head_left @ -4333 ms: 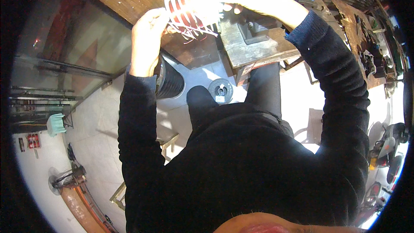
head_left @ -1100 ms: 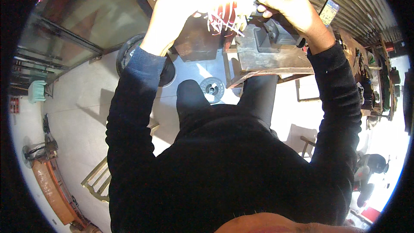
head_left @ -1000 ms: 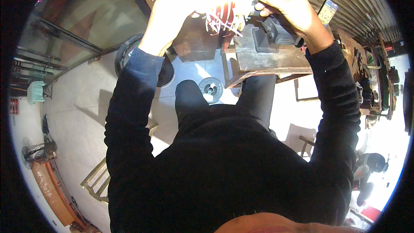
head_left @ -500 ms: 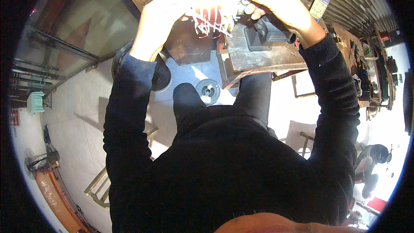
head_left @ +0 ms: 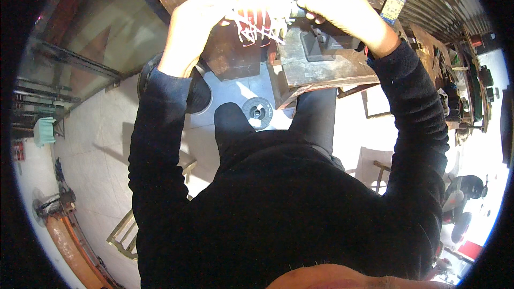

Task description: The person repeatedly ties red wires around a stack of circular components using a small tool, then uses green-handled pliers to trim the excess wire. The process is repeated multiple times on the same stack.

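Between my hands, at the top of the head view, is a round coil-like part [head_left: 261, 20] with reddish loops and white ties or strips hanging from its lower side; glare washes out its upper part. My left hand [head_left: 195, 27] is closed at its left edge, fingertips bent against it and lost in the brightness. At its right end my right hand [head_left: 337, 5] has thumb and fingers pinched together. What exactly sits in that pinch is too small to make out.
Below my right hand stands a wooden bench [head_left: 305, 72] with a dark metal block [head_left: 332, 45] on it. A lit phone [head_left: 393, 5] leans against corrugated sheeting at the right. On the floor between my legs lies a round disc [head_left: 258, 113], with a dark round seat [head_left: 201, 93] to the left.
My right hand has shifted slightly left and up, its fingers drawn closer together. My left hand has barely moved, and the coil-like part has edged a little left.
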`<state>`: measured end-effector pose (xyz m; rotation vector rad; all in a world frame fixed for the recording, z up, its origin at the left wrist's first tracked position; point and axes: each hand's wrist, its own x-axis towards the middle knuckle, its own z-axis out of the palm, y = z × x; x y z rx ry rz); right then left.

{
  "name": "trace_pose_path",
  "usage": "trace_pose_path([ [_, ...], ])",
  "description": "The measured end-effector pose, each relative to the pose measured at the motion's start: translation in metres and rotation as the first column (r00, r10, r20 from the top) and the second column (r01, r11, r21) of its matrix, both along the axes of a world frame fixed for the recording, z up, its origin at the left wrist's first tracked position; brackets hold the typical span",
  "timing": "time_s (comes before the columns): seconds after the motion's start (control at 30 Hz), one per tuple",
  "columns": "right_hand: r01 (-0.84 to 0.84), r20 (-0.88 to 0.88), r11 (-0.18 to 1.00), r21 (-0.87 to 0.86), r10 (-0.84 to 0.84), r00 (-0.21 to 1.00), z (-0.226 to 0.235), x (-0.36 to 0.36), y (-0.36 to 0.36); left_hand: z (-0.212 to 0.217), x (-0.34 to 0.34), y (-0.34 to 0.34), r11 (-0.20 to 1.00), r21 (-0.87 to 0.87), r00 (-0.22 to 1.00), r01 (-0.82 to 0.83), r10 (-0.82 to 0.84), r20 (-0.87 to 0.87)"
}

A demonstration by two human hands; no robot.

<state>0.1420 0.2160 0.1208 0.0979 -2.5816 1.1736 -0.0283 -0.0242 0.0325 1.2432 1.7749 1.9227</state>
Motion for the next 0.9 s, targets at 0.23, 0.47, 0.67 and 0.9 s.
trace_pose_path([
  [0.23,0.006,0.127,0.87,-0.493,0.065,0.99,-0.014,-0.006,0.017,-0.008,-0.004,-0.001,0.997,0.068,0.997,-0.033,0.038,-0.073],
  [0.47,0.049,0.194,0.984,-0.169,-0.016,0.981,-0.027,-0.013,0.03,-0.021,-0.011,0.001,0.989,0.144,0.998,-0.038,0.044,-0.042],
  [0.67,0.04,0.098,0.997,0.059,-0.046,0.994,-0.024,-0.01,0.029,-0.02,-0.01,0.002,0.992,0.127,0.998,-0.018,0.025,-0.051],
  [0.9,0.048,0.134,0.951,-0.306,-0.007,0.991,-0.025,-0.011,0.027,-0.016,-0.006,0.0,0.996,0.091,0.996,-0.019,0.027,-0.086],
])
